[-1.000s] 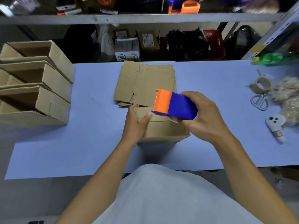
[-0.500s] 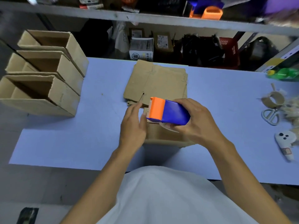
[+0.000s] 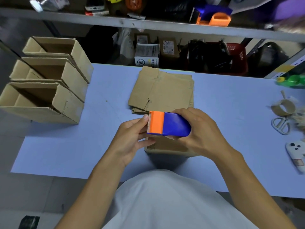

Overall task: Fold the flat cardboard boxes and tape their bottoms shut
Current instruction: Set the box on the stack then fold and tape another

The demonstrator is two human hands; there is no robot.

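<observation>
folded box (image 3: 166,147) sits at near table (image 3: 82,146) edge, under both hands. right hand (image 3: 200,134) grips blue-orange tape dispenser (image 3: 168,123) above it; left hand (image 3: 132,138) pinches at its orange end. flat cardboard stack (image 3: 163,91) lies beyond; three open boxes (image 3: 49,86) far left.

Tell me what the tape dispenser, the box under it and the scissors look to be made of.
Tape dispenser: smooth moulded plastic, orange head and blue body with a soft sheen. Box: plain brown cardboard, matte; whether corrugated I cannot tell. Scissors: pale loop handles, probably plastic; the blades are too small to judge.
</observation>
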